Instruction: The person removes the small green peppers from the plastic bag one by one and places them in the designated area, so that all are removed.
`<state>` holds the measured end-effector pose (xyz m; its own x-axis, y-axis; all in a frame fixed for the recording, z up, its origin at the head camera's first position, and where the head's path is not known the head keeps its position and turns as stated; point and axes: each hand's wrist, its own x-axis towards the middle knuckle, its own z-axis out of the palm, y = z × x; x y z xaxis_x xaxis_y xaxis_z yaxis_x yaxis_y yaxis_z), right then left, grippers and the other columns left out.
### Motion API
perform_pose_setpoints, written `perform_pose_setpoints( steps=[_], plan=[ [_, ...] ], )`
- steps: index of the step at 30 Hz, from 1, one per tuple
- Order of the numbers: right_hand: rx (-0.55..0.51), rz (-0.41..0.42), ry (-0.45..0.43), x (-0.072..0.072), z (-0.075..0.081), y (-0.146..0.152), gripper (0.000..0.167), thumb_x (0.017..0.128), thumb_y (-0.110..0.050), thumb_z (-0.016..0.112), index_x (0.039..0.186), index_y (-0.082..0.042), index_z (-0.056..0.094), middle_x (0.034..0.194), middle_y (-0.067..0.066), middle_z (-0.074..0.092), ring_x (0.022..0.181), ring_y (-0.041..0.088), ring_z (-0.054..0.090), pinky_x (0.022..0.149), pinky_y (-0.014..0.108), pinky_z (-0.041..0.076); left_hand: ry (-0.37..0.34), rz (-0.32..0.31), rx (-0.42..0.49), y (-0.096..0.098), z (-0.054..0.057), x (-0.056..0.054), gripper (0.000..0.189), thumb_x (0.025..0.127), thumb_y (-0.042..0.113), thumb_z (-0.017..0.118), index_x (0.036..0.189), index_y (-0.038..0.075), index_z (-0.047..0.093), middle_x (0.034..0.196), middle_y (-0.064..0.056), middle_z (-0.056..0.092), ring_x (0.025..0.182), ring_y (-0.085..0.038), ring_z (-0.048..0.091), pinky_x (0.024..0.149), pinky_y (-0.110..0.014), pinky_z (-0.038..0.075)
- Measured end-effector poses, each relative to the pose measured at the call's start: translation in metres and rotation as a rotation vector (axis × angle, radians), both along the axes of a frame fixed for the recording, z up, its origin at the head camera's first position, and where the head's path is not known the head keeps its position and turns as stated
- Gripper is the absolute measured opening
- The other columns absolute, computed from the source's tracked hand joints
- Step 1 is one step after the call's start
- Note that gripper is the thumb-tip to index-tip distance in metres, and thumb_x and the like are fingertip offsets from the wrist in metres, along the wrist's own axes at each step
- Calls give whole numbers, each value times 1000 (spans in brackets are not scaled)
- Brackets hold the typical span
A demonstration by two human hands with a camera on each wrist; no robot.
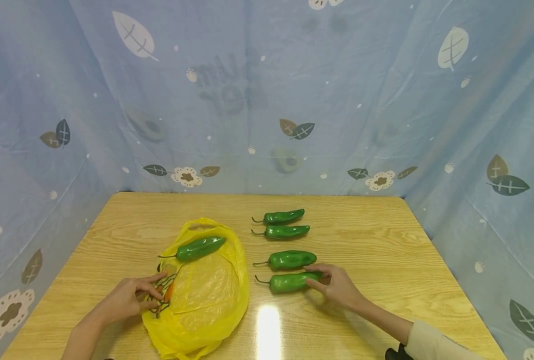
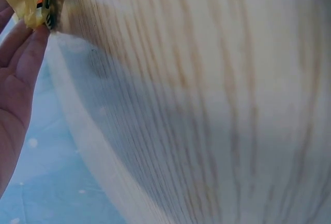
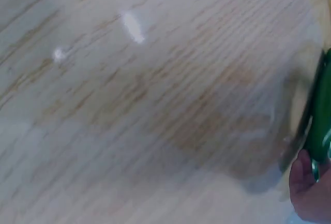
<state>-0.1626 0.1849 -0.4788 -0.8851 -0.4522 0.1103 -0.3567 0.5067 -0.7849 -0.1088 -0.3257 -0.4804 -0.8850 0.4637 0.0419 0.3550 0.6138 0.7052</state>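
A yellow plastic bag [image 1: 241,295] lies spread on the table, its printed edge bunched at the left. My left hand [image 1: 129,299] pinches that edge between thumb and fingers; the left wrist view shows the fingertips [image 2: 37,40] against the bag's crumpled print [image 2: 45,1]. Across the upper part of the bag lies a long green pepper [image 1: 200,248], stem to the left. To the right of the bag, my right hand [image 1: 336,285] grips the blunt end of the nearest green pepper [image 1: 289,282]. In the right wrist view this pepper [image 3: 321,110] shows at the right edge beside the fingers.
Beyond the gripped pepper lie three more green peppers, stems leftward: one close behind it [image 1: 292,259], then a slimmer one [image 1: 287,231], and the farthest [image 1: 285,216]. The wooden table [image 1: 366,235] ends at a blue patterned curtain [image 1: 257,90] behind and at both sides.
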Motion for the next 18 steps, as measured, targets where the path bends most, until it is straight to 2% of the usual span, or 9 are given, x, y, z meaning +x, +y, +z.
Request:
perform_pose_setpoints(
  steps=[3, 6, 8, 11, 15, 18],
  plan=[
    [-31, -65, 78, -2, 11, 2, 27, 91, -19, 66, 113, -3, 69, 109, 13, 66, 86, 19, 59, 75, 33, 52, -7, 3, 0, 0, 1, 0, 11, 79, 20, 78, 90, 20, 76, 132, -32, 48, 112, -56, 46, 84, -22, 53],
    [-89, -110, 132, -10, 22, 4, 24, 92, -14, 65, 114, -4, 69, 110, 11, 67, 90, 18, 59, 80, 36, 53, -19, 6, 4, 0, 3, 0, 11, 80, 20, 77, 91, 19, 76, 133, -32, 47, 113, -56, 45, 85, -32, 54],
    [-141, -96, 131, -18, 27, 4, 25, 93, -12, 63, 116, -3, 67, 115, 12, 66, 95, 18, 60, 84, 35, 52, -20, 6, 1, 1, 4, 0, 11, 80, 20, 77, 91, 19, 76, 133, -33, 47, 113, -56, 45, 85, -38, 54],
    [-264, 7, 48, -32, 31, 3, 27, 95, -8, 60, 120, 2, 64, 117, 17, 64, 100, 23, 62, 87, 32, 53, -23, 1, 7, 0, 4, 0, 11, 80, 21, 77, 91, 18, 76, 133, -34, 46, 113, -56, 45, 84, -39, 54],
    [-410, 197, -55, -44, 31, -8, 30, 94, -1, 59, 122, 8, 60, 117, 11, 65, 106, 32, 61, 88, 31, 53, -11, -9, 12, 0, 2, 1, 12, 81, 23, 76, 92, 18, 76, 133, -34, 46, 111, -55, 47, 83, -39, 54],
    [-465, 305, -90, -49, 31, -21, 30, 92, -1, 61, 120, 11, 60, 116, 5, 67, 108, 36, 60, 89, 34, 53, 9, -13, 6, 0, 2, 1, 11, 81, 23, 75, 91, 19, 76, 132, -34, 47, 109, -52, 51, 82, -40, 55]
  ],
)
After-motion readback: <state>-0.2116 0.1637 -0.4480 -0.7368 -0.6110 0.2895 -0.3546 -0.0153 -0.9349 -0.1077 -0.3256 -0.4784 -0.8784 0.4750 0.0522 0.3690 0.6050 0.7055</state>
